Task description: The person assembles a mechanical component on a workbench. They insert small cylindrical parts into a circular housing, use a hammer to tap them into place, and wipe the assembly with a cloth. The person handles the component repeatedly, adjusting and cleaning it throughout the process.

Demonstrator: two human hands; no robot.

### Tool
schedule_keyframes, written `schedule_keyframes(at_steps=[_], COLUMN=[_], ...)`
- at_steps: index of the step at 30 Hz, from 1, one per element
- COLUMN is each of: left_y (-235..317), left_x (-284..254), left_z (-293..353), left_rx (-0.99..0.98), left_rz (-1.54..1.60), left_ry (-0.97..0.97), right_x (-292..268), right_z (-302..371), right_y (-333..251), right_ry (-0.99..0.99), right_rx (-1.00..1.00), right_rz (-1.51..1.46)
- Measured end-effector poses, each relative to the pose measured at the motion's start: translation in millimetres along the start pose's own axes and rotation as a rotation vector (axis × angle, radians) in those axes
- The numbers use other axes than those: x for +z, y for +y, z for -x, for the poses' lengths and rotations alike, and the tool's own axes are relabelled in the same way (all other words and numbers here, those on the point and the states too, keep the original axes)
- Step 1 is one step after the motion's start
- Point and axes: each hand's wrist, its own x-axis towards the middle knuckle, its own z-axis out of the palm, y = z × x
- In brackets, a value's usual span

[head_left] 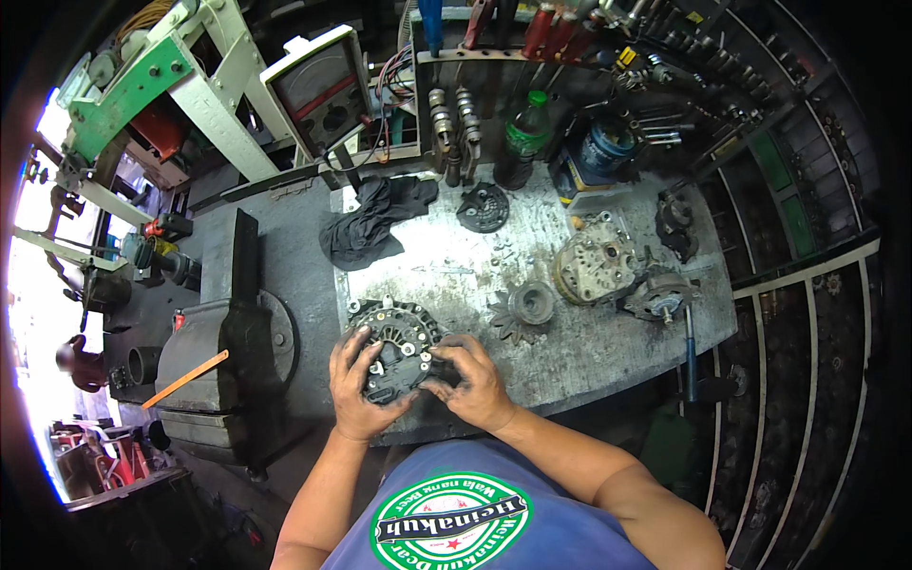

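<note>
At the near edge of the worktable, a round dark alternator housing (397,328) with fins and bolt posts sits between my hands. My left hand (356,389) wraps its left side, fingers over the top face. On its right side, my right hand (477,388) grips the rim with bent fingers and thumb. The underside is hidden. To the right lies a metal fan and pulley (528,306). Beyond that are a pale, dirty alternator end housing (598,261) and another metal part with a shaft (662,296). A black round cover (483,207) lies farther back.
A large bench vise (204,366) with an orange strip (187,380) stands left. A dark rag (366,228), small screws (503,255) and a green bottle (528,128) are on the table. A hammer (691,356) hangs at the right edge. Tool racks line the back.
</note>
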Motion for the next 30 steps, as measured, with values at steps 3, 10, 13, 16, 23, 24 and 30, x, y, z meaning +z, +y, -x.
schedule_keyframes(at_steps=[3, 10, 13, 16, 23, 24, 30], left_y=[-2, -2, -1, 0, 1, 2, 3], left_x=[0, -1, 0, 0, -3, -3, -4], left_z=[1, 2, 2, 1, 1, 1, -1], left_rx=[0.001, -0.02, -0.017, -0.018, -0.031, -0.035, -0.021], left_rz=[-0.008, 0.014, 0.008, 0.021, 0.006, 0.014, 0.043], left_ry=[0.002, 0.002, 0.01, 0.014, 0.006, 0.013, 0.028], right_x=[-29, -134, -142, -123, -92, -92, -94], right_z=[-17, -104, -134, -153, -170, -172, -152], right_y=[4, 52, 75, 102, 159, 157, 57], right_ry=[-0.278, -0.001, -0.079, -0.259, -0.33, -0.323, -0.268], right_rx=[0.037, 0.327, 0.34, 0.467, 0.626, 0.638, 0.424], right_rz=[-0.044, 0.325, 0.553, 0.89, 1.08, 1.094, 0.782])
